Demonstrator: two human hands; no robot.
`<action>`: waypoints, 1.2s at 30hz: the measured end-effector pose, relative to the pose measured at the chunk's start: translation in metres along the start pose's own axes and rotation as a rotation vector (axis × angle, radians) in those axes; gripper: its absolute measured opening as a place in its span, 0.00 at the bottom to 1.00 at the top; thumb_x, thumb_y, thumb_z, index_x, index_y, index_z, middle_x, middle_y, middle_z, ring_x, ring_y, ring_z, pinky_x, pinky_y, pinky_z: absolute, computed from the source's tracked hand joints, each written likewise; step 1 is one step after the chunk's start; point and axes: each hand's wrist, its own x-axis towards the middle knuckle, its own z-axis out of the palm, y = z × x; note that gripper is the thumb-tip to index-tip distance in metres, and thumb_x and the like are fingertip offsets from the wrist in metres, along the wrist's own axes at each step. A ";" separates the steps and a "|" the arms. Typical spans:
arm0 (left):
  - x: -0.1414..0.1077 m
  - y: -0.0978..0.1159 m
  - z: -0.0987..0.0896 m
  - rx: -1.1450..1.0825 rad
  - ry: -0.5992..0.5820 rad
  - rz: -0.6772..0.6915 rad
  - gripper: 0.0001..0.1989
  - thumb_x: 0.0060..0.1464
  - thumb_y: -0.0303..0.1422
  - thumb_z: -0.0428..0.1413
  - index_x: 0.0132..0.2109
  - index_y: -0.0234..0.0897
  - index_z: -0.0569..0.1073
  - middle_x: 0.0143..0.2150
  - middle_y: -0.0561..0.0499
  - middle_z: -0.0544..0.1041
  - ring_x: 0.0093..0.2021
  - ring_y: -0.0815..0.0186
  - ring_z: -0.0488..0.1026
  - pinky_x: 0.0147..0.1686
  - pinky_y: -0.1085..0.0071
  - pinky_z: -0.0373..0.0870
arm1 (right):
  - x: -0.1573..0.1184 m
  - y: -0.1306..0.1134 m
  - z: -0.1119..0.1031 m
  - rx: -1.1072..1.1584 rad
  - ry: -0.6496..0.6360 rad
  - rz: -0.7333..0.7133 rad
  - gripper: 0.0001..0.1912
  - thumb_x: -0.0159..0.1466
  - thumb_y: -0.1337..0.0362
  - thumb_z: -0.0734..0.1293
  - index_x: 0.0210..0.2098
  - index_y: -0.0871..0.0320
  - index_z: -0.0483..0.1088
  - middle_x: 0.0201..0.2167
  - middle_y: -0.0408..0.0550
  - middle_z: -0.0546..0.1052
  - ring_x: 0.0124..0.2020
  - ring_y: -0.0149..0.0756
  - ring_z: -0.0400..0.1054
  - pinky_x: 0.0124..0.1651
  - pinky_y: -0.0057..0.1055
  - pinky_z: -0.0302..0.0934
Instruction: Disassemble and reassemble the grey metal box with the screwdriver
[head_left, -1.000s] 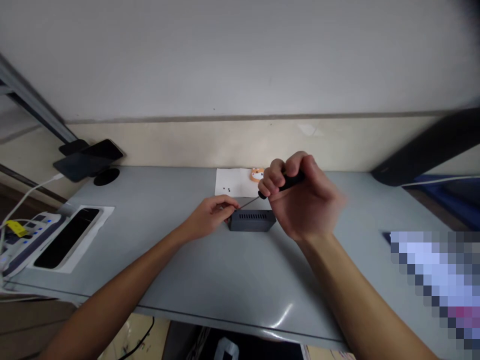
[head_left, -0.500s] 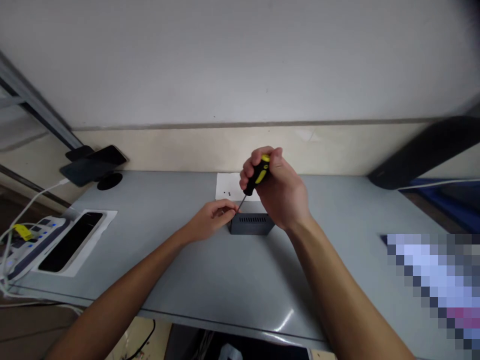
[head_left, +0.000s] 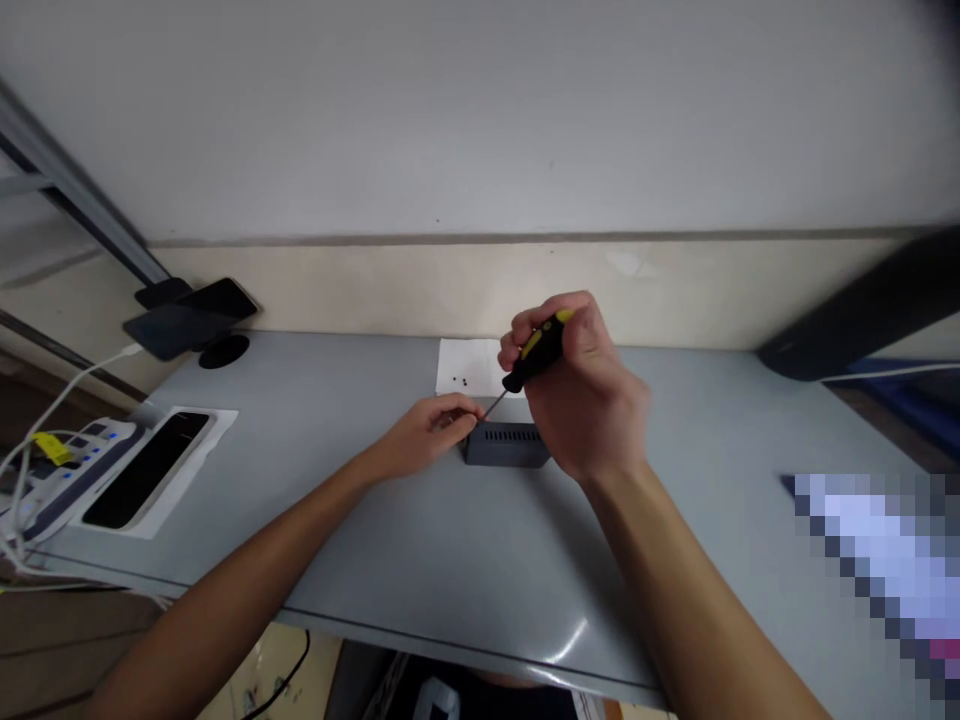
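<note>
My right hand (head_left: 589,395) is wrapped round the black and yellow handle of a screwdriver (head_left: 546,350). Its thin shaft slants down to the left and ends at the left back corner of a small dark grey box (head_left: 508,453) with a row of vent slots. Beside that corner, my left hand (head_left: 427,435) has its thumb and forefinger pinched together at the screwdriver's tip. Whatever lies between those fingertips is too small to make out. Behind the box, several tiny black screws (head_left: 463,381) lie on a white sheet of paper (head_left: 450,360), partly covered by my right hand.
On the left of the grey table (head_left: 330,560) are a phone (head_left: 150,470) on paper, a power strip (head_left: 75,470) with white cables, and another phone (head_left: 195,315) on a stand. A dark cylinder (head_left: 847,310) leans at the back right. A blurred-out item (head_left: 877,550) lies at right.
The screwdriver's handle has tipped to the right with my right hand, so the shaft slants more. Its tip stays at the box corner by my left fingers. The camera view has shifted slightly.
</note>
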 end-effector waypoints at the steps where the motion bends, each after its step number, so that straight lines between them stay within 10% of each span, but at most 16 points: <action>1: 0.000 0.000 0.000 0.001 0.001 -0.006 0.12 0.67 0.39 0.54 0.45 0.37 0.77 0.40 0.50 0.75 0.38 0.67 0.69 0.40 0.71 0.65 | 0.001 0.001 0.000 -0.002 0.001 -0.006 0.17 0.70 0.45 0.64 0.37 0.51 0.66 0.33 0.45 0.68 0.32 0.35 0.66 0.37 0.34 0.65; 36: 0.001 0.002 0.002 0.015 0.019 0.001 0.12 0.66 0.39 0.54 0.44 0.36 0.77 0.38 0.50 0.76 0.37 0.67 0.70 0.38 0.71 0.65 | 0.002 0.007 0.003 0.028 0.012 0.029 0.16 0.70 0.44 0.61 0.43 0.48 0.69 0.33 0.44 0.68 0.33 0.35 0.67 0.40 0.34 0.66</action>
